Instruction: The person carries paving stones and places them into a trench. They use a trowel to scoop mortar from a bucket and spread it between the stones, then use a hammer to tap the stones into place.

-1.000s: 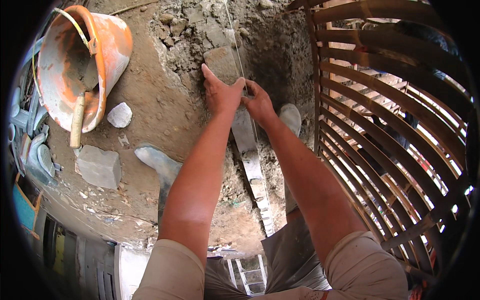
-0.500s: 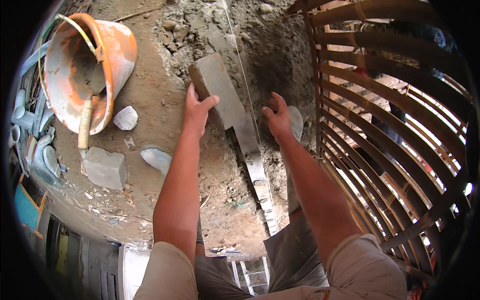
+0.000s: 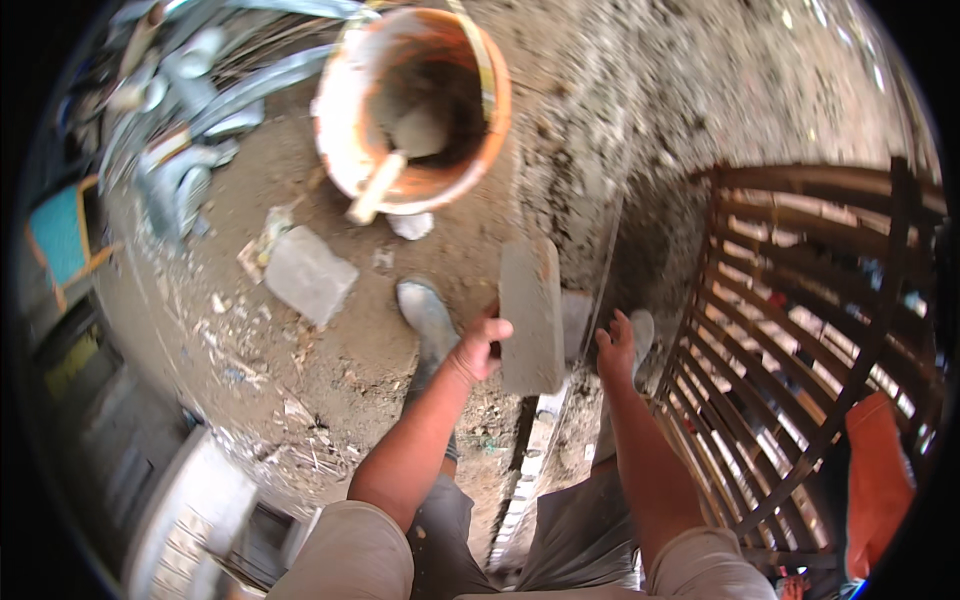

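My left hand (image 3: pixel 480 347) grips the left edge of a grey rectangular block (image 3: pixel 531 312), lifted and tilted lengthwise away from me. Just right of the block, my right hand (image 3: pixel 616 343) hangs with fingers apart, holding nothing. Below the block runs a narrow row of laid blocks (image 3: pixel 530 455) between my legs. A taut string line (image 3: pixel 604 290) runs along the row's right side. My left boot (image 3: pixel 426 318) stands on the dirt beside my left hand.
An orange bucket (image 3: pixel 345 150) with mortar and a wooden-handled tool (image 3: pixel 378 187) stands ahead. A loose grey block (image 3: pixel 308 274) lies on the dirt at left. A curved brown railing (image 3: pixel 800 330) stands at right. Metal scrap (image 3: pixel 180 140) is piled at upper left.
The block has been lifted off the row and drawn toward me in my left hand. My right hand has let go of it. The view has swung, bringing the bucket to the top centre.
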`<action>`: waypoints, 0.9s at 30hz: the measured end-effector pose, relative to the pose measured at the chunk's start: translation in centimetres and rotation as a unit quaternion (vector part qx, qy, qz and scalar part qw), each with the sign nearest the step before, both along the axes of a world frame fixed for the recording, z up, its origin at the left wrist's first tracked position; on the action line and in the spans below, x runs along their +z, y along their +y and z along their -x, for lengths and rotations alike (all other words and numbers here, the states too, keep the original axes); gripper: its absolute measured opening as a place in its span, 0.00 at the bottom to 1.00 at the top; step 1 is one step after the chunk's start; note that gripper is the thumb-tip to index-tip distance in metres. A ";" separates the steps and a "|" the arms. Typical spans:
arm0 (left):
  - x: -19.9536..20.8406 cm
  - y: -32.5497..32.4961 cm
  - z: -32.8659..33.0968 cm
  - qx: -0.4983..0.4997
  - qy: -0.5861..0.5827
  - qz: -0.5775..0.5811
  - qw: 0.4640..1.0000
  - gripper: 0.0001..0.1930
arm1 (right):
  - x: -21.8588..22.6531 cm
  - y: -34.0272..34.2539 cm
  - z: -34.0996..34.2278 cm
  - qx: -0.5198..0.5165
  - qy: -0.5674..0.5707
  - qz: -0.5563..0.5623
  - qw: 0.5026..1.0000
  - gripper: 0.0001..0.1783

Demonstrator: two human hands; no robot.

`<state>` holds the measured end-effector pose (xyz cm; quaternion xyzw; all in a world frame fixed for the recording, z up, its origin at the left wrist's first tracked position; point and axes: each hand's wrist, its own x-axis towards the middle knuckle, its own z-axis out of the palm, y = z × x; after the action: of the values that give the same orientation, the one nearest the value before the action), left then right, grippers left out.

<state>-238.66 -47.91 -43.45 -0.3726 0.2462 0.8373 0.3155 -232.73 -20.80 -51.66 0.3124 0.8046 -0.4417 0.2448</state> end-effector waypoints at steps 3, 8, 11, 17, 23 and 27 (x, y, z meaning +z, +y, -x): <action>5.0 -2.8 -1.8 0.023 0.014 0.026 0.999 0.48 | 3.6 -2.4 1.4 0.054 -0.013 -0.001 0.998 0.32; 13.8 -8.4 -6.0 0.137 0.033 0.094 0.986 0.50 | 8.9 -5.4 3.0 0.200 -0.039 -0.017 0.979 0.32; 19.5 -12.3 -8.7 0.192 0.039 0.102 0.975 0.50 | 14.9 -7.3 4.2 0.296 -0.030 -0.008 0.955 0.32; 28.3 -18.8 -12.1 0.368 0.129 0.087 0.917 0.44 | 27.9 -11.5 7.8 0.522 -0.068 -0.094 0.845 0.30; 36.1 -27.1 -14.1 0.432 0.205 0.064 0.876 0.45 | 37.4 -14.9 11.7 0.592 -0.067 -0.182 0.783 0.29; 45.0 -33.3 -16.0 0.453 0.223 0.233 0.831 0.50 | 43.6 -19.6 13.8 0.651 -0.083 -0.187 0.731 0.28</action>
<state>-222.63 -81.23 1.56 -0.3081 0.3013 0.8646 -0.2584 -246.54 -40.44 -8.04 -0.2128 0.8538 0.0129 0.4750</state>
